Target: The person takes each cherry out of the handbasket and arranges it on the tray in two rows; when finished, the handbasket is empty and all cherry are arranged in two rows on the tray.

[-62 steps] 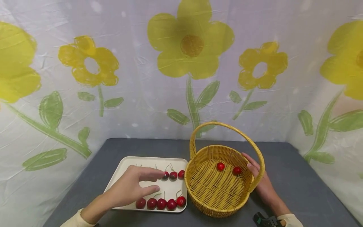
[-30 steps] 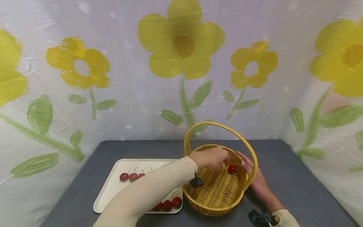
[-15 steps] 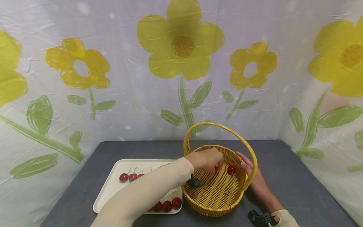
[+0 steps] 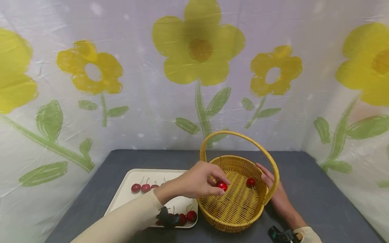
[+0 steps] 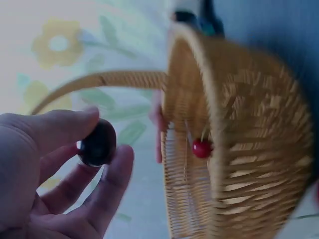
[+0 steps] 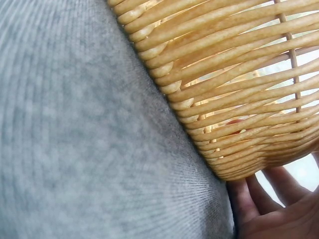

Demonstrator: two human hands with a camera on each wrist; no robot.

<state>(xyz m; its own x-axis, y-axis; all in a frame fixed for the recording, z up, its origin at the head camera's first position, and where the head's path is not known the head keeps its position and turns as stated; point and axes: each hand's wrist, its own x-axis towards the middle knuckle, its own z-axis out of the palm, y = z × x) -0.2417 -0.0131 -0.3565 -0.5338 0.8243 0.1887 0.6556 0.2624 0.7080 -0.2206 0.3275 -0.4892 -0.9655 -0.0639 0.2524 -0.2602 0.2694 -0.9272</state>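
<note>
My left hand (image 4: pixel 199 180) is over the left side of a yellow wicker basket (image 4: pixel 231 225). It pinches a red cherry (image 4: pixel 222 186) between thumb and fingers; in the left wrist view that cherry (image 5: pixel 97 143) looks dark. Another cherry (image 4: pixel 250 182), with a stem, lies inside the basket near its right wall. My right hand (image 4: pixel 278 192) rests against the basket's right side, its fingers extended along the outside. In the right wrist view, the fingers (image 6: pixel 286 186) touch the woven wall, and part of the hand is cut off.
A white tray (image 4: pixel 121 200) stands left of the basket, holding two rows of cherries; my left arm covers part of them. The basket's tall handle (image 4: pixel 240 135) arches above it. Everything stands on a dark grey table (image 4: pixel 170 158) before a flower-printed curtain (image 4: pixel 146 111).
My left hand has gone from above the tray into the basket, gripped a cherry there, and drawn back up and left with it. The right hand stays against the basket.
</note>
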